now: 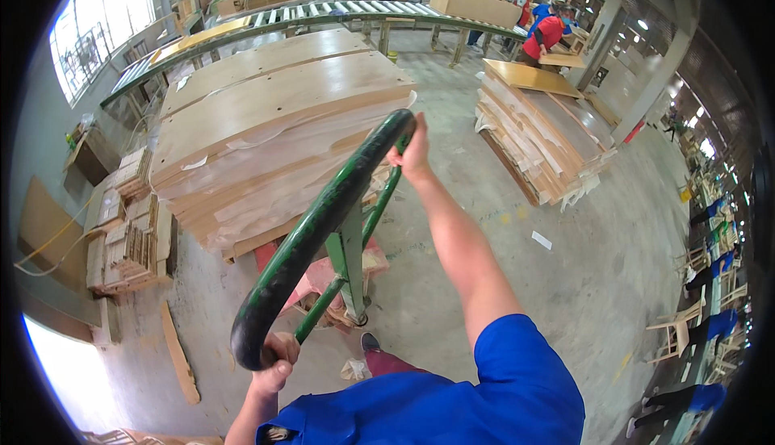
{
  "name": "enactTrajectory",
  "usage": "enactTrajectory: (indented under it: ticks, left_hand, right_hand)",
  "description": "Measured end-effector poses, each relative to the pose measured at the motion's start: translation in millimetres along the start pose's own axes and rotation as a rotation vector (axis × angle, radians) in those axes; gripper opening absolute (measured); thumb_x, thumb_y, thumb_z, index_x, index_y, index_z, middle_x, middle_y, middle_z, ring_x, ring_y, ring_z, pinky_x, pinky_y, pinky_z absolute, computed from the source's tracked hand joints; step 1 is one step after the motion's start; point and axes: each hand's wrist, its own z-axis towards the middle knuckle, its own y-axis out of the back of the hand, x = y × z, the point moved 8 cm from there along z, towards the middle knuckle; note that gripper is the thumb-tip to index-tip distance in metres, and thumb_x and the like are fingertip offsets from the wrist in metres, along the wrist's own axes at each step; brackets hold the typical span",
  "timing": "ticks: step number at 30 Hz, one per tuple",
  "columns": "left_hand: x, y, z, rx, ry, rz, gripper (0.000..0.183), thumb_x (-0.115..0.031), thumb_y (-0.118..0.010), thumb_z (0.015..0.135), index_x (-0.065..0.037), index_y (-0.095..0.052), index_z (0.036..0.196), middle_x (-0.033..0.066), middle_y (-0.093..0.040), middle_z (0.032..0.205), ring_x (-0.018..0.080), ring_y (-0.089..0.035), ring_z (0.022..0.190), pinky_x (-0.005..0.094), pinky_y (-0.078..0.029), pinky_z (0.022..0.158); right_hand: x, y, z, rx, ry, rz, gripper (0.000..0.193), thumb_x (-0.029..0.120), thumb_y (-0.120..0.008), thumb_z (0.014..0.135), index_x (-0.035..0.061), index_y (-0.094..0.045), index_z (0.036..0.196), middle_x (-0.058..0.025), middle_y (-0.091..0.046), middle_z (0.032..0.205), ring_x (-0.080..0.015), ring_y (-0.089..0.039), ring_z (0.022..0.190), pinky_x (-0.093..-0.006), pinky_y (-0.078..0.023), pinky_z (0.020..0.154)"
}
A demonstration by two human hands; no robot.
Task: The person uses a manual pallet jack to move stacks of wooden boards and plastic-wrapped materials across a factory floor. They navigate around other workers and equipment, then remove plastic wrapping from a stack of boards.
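My left hand (278,358) is closed round the lower-left end of a thick green-and-black pallet jack handle (323,233), whose paint is worn. Round the upper-right end of the same handle, my right hand (414,154) is wrapped, with that arm stretched forward. The handle slants across the view, and its thinner green side bars meet at a green bracket (347,255). Beyond it stands a tall stack of wooden panels (278,94), with sheets of wrapping between layers. Red parts (319,284) show low down between the handle and the stack.
To the right stands another panel stack (545,134). A roller conveyor (355,11) crosses the back, carrying a long carton (476,5). Bundled wood pieces (129,243) lie left. A cardboard strip (179,352) is on the floor. People work at the back right and along the right edge, near chairs (678,332).
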Motion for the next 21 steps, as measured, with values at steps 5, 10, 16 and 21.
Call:
enactTrajectory:
  ticks: [5, 10, 16, 21]
  left_hand:
    - [-0.1, -5.0, 5.1, 0.174, 0.142, -0.054, 0.034, -0.029, -0.073, 0.072, -0.005, -0.049, 0.071, 0.0044, -0.048, 0.064, 0.0196, -0.046, 0.067, 0.0331, -0.035, 0.063]
    - [4.4, -13.8, 12.4, 0.335, 0.192, 0.196, 0.034, -0.028, -0.07, 0.077, -0.003, -0.051, 0.066, 0.0069, -0.051, 0.053, 0.0223, -0.048, 0.049, 0.0358, -0.042, 0.058]
    - [7.7, -10.8, 9.3, 0.262, 0.178, 0.214, 0.031, -0.024, -0.077, 0.072, -0.002, -0.055, 0.068, 0.0083, -0.053, 0.065, 0.0235, -0.054, 0.062, 0.0343, -0.043, 0.06]
    - [19.8, -8.8, -14.8, 0.024, 0.186, 0.128, 0.028, -0.021, -0.073, 0.074, -0.003, -0.052, 0.071, 0.0075, -0.052, 0.066, 0.02, -0.05, 0.062, 0.0335, -0.042, 0.061]
  right_hand:
    - [-21.0, -40.5, 31.7, 0.13, 0.007, 0.003, 0.067, 0.064, -0.022, 0.088, 0.0097, -0.044, 0.056, -0.0038, -0.037, 0.038, -0.0121, -0.027, 0.025, -0.0247, -0.024, 0.027]
    - [-31.7, -45.2, 44.8, 0.083, -0.069, 0.06, 0.066, 0.065, -0.027, 0.087, 0.0101, -0.045, 0.056, -0.0045, -0.038, 0.038, -0.013, -0.027, 0.024, -0.0258, -0.023, 0.026]
    - [-34.5, -32.1, 45.3, 0.035, -0.082, 0.063, 0.067, 0.065, -0.026, 0.087, 0.0089, -0.044, 0.056, -0.004, -0.038, 0.038, -0.013, -0.029, 0.025, -0.0261, -0.024, 0.027]
    - [-42.1, -25.4, 37.5, 0.104, -0.099, 0.01, 0.071, 0.065, -0.019, 0.088, 0.0082, -0.043, 0.052, -0.0027, -0.037, 0.037, -0.0123, -0.029, 0.025, -0.0256, -0.023, 0.026]
